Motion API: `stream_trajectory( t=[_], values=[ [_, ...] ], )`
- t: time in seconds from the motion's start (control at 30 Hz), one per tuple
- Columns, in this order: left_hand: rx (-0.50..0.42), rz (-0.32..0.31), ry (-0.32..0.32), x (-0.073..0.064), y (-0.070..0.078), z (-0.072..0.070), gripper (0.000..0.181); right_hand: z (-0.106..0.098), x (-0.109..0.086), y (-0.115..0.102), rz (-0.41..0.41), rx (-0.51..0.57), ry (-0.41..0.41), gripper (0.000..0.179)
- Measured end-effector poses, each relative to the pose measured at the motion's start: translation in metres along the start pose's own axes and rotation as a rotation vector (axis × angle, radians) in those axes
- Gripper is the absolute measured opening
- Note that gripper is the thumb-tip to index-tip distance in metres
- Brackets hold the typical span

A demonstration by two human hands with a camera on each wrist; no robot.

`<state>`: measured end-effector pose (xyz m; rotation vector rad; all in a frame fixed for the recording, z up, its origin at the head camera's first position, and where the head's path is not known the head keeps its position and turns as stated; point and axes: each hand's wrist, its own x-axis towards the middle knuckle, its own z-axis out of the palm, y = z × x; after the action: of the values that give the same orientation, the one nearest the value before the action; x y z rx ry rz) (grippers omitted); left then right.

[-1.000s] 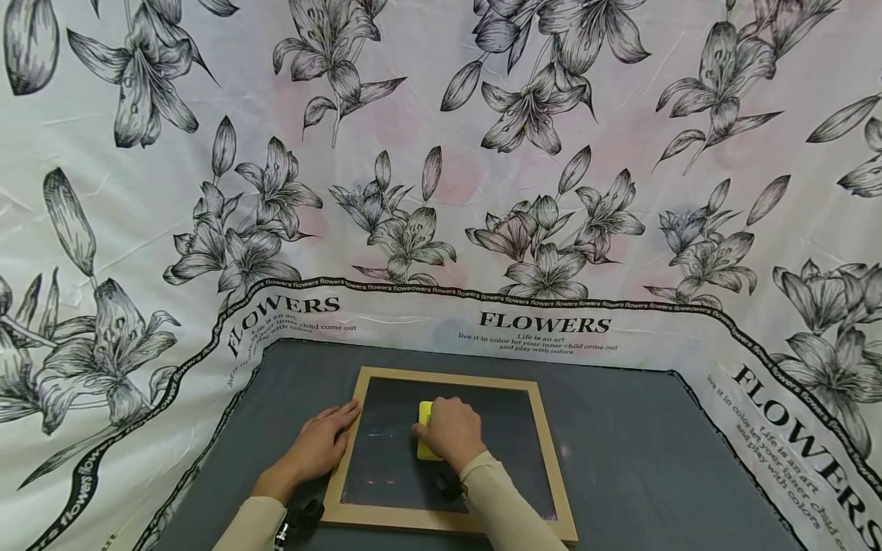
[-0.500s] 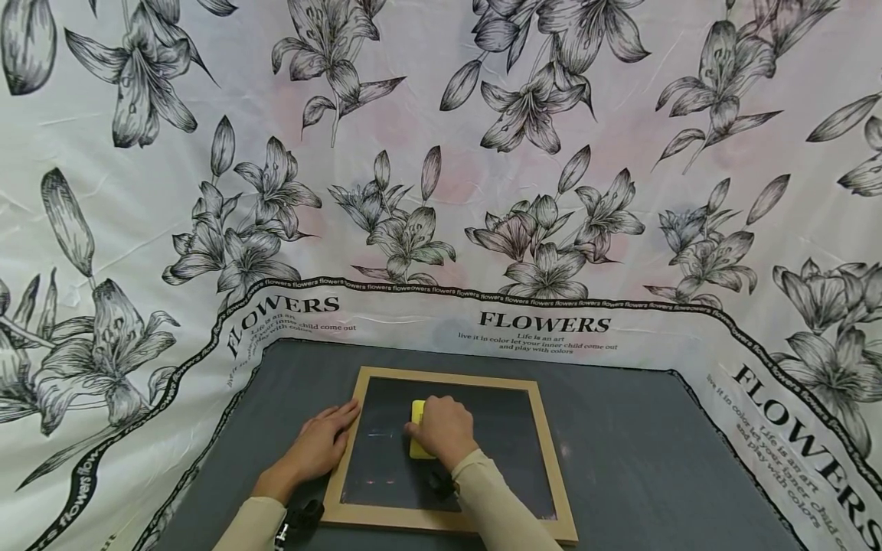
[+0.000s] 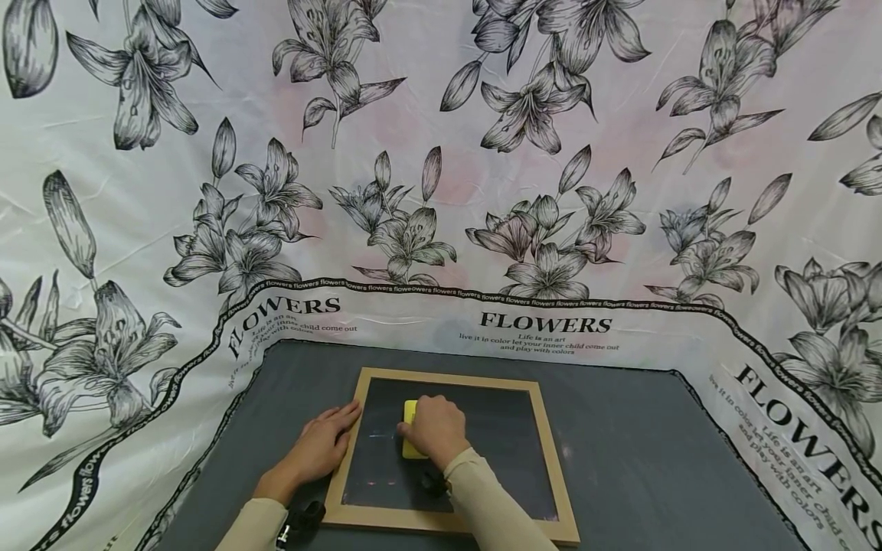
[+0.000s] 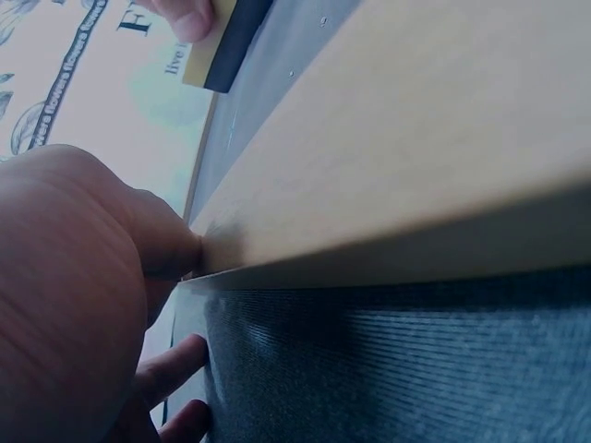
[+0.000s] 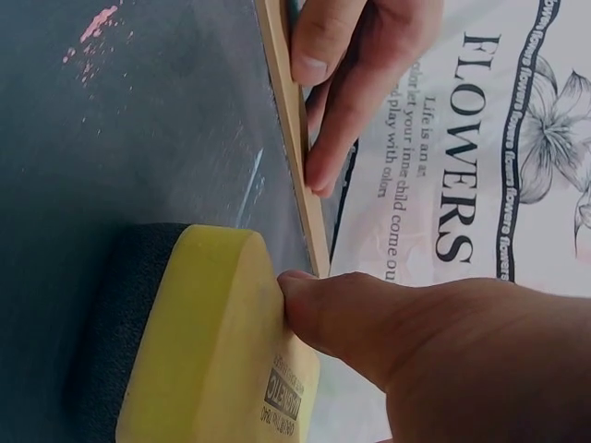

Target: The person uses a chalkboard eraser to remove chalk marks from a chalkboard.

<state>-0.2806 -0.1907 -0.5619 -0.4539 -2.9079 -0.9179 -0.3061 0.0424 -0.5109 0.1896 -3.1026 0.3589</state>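
A small chalkboard [image 3: 496, 444] in a light wooden frame [image 3: 551, 467] lies on the grey tabletop. My right hand [image 3: 436, 430] grips a yellow board eraser [image 3: 409, 413], its dark felt side [image 5: 115, 323] down against the board; in the right wrist view the thumb presses its yellow back. My left hand [image 3: 315, 444] rests along the frame's left side, fingers extended, thumb on the wood in the left wrist view. Light chalk streaks [image 5: 249, 189] and pink smudges [image 5: 97, 26] mark the board left of the eraser.
Grey cloth [image 3: 634, 451] covers the table around the board. A white floral curtain [image 3: 441, 153] hangs behind and at both sides, meeting the table's edges. A dark wrist device [image 3: 303, 516] sits at the left wrist.
My right hand has slid the eraser a short way left across the chalkboard. The left hand stays in place on the frame.
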Motion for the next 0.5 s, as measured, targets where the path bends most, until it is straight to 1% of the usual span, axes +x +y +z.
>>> stream_trajectory(
  t=[0.3,0.5],
  values=[
    [0.002,-0.014,-0.009,0.000,0.000,0.001,0.054,0.004,0.002,-0.009,-0.012,-0.002,0.004,0.056],
    [0.008,-0.006,-0.006,0.000,-0.002,0.002,0.053,0.005,0.003,-0.014,-0.029,-0.006,0.001,0.056]
  ],
)
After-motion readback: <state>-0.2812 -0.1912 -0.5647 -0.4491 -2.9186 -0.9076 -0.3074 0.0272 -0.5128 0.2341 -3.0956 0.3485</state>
